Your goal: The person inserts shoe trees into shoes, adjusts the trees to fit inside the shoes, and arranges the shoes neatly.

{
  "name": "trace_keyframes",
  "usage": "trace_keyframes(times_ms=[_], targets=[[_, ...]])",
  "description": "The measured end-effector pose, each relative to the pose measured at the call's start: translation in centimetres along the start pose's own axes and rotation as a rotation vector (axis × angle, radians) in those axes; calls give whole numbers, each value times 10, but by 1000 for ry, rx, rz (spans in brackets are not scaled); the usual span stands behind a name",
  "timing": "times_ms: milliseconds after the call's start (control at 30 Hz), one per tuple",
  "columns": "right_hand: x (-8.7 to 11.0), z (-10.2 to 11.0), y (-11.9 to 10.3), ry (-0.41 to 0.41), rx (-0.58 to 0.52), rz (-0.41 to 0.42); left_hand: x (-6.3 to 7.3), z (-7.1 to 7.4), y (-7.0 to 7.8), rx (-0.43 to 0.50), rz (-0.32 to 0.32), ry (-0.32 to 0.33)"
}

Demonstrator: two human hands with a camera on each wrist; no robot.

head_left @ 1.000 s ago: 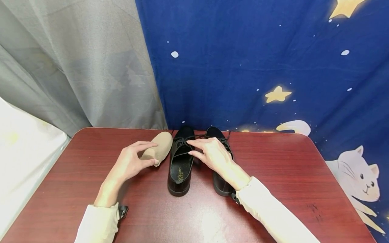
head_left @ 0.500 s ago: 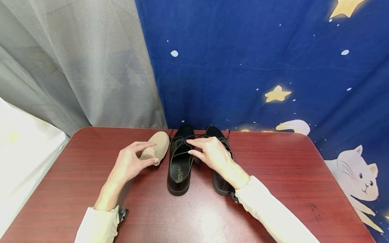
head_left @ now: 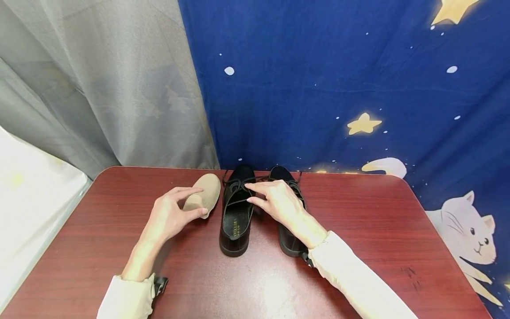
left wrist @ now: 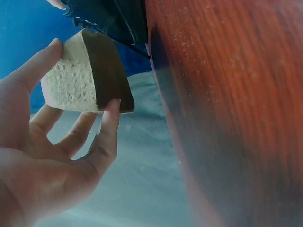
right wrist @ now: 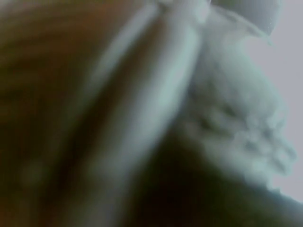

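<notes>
My left hand pinches a beige moulded-pulp shoe insert between thumb and fingers, left of the shoes. In the left wrist view the insert shows a rough, blocky end and is held off the tabletop. Two black lace-up shoes stand side by side, toes toward the curtain: the left shoe and the right shoe. My right hand reaches over the right shoe, partly hiding it. Its extended fingers are at the left shoe's laces, thumb apart from the index finger. The right wrist view is too blurred to read.
Both shoes stand on a reddish-brown wooden table, toes near its far edge. Behind that edge hang a grey curtain and a blue curtain printed with stars and a cat. A white cloth lies beyond the table's left side.
The shoe insert in my left hand has shifted slightly left, leaving a small gap beside the left shoe. My right hand has stayed in place.
</notes>
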State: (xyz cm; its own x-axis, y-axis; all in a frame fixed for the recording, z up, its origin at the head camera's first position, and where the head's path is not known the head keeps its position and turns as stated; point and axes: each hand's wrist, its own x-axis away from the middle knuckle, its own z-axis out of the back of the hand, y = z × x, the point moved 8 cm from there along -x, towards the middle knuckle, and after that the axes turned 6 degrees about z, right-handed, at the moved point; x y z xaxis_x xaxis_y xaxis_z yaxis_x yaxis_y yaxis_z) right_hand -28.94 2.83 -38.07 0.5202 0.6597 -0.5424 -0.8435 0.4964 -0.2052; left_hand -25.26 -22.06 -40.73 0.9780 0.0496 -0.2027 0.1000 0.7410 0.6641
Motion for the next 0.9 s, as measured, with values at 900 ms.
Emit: trace_keyframes(times_ms=[900], targets=[[2, -1, -2, 1, 108, 36, 17, 1, 11, 3, -56, 65]])
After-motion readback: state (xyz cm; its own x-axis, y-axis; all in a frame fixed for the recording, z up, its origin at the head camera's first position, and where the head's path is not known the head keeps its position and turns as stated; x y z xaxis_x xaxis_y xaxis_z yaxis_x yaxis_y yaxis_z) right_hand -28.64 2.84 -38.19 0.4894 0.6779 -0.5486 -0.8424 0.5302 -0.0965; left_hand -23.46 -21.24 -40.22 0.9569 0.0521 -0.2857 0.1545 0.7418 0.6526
